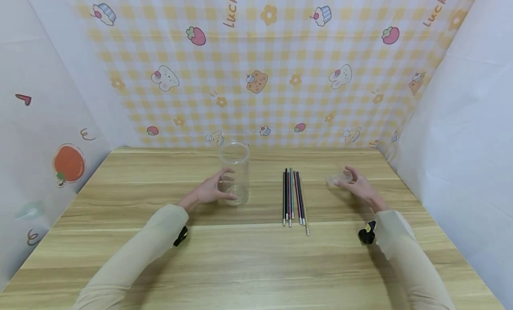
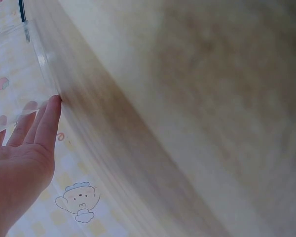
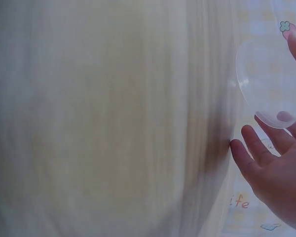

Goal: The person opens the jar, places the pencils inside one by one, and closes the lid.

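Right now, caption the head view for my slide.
Left hand at tall clear plastic cup, right hand at round clear lid, slim multicoloured pencils between.

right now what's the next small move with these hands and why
Perhaps tighten the left hand around the clear cup: it stands tall, open end up, and could tip, while the right hand is busy holding a clear disc beyond the pencils.

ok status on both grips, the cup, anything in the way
Left grip around upright cup; right grip on lid; pencils lie between, possibly in the way.
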Demonstrator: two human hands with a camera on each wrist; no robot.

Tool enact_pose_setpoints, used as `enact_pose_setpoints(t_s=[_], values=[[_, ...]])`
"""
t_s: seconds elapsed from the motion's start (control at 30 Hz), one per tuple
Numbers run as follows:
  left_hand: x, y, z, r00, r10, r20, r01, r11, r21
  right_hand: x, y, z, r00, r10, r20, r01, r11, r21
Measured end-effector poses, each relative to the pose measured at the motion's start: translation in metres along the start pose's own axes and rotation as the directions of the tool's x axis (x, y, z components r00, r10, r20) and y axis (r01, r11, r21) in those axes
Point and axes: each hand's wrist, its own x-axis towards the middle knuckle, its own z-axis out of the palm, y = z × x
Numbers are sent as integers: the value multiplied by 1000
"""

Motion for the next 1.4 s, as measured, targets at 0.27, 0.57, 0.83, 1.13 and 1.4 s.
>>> enact_pose_setpoints(t_s=[0.27,0.57,0.83,1.13,1.4], values=[[1,-1,1,1000,-26,5,26,999,-28,1,3,-3,999,12,39,-10,999,-38],[1,-1,1,999,-35,9,35,999,-39,1,5,-3,998,26,58,-18,991,-131],[1,-1,1,999,-38,8,38,998,-40,1,11,-3,999,-19,42,24,993,-116],[1,-1,1,999,-38,9,38,999,-29,-1,3,-4,1000,-1,1,1,1000,20],[2,-2,0,999,-32,8,32,999,-20,-2,-12,-4,999,16,-51,-11,994,109]])
